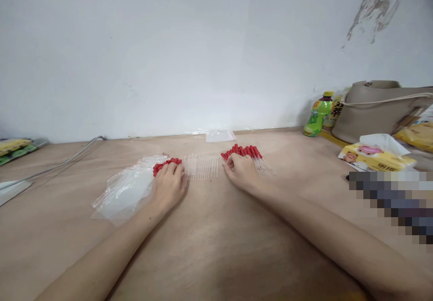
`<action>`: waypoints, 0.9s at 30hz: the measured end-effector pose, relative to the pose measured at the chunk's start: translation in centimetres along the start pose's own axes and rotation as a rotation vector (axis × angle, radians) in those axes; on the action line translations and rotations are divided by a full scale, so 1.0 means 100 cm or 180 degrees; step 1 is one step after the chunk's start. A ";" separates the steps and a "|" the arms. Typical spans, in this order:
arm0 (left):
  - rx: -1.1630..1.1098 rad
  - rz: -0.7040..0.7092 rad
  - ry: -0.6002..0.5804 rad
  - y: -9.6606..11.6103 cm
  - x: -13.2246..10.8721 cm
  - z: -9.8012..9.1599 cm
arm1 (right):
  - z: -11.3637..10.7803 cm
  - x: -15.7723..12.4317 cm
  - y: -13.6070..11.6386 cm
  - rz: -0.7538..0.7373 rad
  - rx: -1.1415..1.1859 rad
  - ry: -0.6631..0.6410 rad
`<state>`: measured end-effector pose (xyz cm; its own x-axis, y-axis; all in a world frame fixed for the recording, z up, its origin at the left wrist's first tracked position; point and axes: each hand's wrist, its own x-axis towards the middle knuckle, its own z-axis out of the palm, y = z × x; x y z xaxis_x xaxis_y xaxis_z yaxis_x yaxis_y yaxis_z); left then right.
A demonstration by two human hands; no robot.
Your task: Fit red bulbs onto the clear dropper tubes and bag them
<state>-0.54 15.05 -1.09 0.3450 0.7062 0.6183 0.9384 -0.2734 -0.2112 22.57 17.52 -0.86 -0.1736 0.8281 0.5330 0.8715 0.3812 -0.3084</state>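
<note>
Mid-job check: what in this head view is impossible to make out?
All in the head view:
The left hand covers the red-capped droppers; its grip and their count are hidden.
The right hand hides its own hold on the second dropper bunch.
The pixelated patch masks whatever lies there.
The bottle label is too small to read.
The green and yellow pack is cut off by the left edge.

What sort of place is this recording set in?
Probably a small hand-packing bench, perhaps informal: red-bulbed droppers and clear bags lie on a wooden table against a scuffed white wall, with a drink bottle and handbag alongside.
</note>
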 end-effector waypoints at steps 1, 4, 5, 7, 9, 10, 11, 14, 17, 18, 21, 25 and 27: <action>0.0159 -0.0052 0.0008 -0.007 0.002 0.001 | -0.002 -0.009 0.007 -0.0275 0.0070 0.0020; 0.0441 -0.0177 -0.0027 -0.022 0.006 0.004 | -0.005 -0.031 0.024 -0.0691 0.0235 0.0103; 0.0475 -0.0206 -0.0020 -0.025 0.006 0.005 | -0.006 -0.037 0.028 -0.0760 0.0298 0.0134; 0.0446 -0.0226 0.0032 -0.028 0.005 0.008 | -0.005 -0.045 0.033 -0.0817 0.0405 0.0174; 0.0358 -0.0247 0.0108 -0.028 0.004 0.010 | -0.004 -0.049 0.034 -0.0806 0.0452 0.0199; 0.0319 -0.0268 0.0140 -0.028 0.003 0.010 | -0.004 -0.050 0.034 -0.0813 0.0458 0.0202; 0.0280 -0.0285 0.0159 -0.027 0.003 0.011 | -0.004 -0.050 0.033 -0.0834 0.0457 0.0206; 0.0100 -0.0290 0.0180 -0.026 0.003 0.010 | -0.004 -0.050 0.032 -0.0926 0.0465 0.0177; -0.0057 -0.0232 0.0170 -0.023 0.005 0.004 | -0.004 -0.050 0.033 -0.0960 0.0476 0.0177; -0.0091 -0.0209 0.0164 -0.021 0.005 0.002 | -0.004 -0.050 0.033 -0.0977 0.0485 0.0180; -0.0232 -0.0040 0.0109 -0.005 0.005 -0.006 | -0.005 -0.050 0.034 -0.1026 0.0550 0.0211; -0.1281 0.0284 -0.0136 0.031 -0.006 -0.012 | -0.006 -0.051 0.035 -0.1060 0.0587 0.0188; -0.1872 0.0366 -0.0380 0.045 -0.012 -0.010 | -0.006 -0.051 0.035 -0.1073 0.0567 0.0191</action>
<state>3.29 12.28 -2.00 0.4753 0.7098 0.5199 0.7385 -0.6431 0.2027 26.82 14.38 -4.21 -0.4050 0.6205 0.6715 0.6758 0.6978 -0.2372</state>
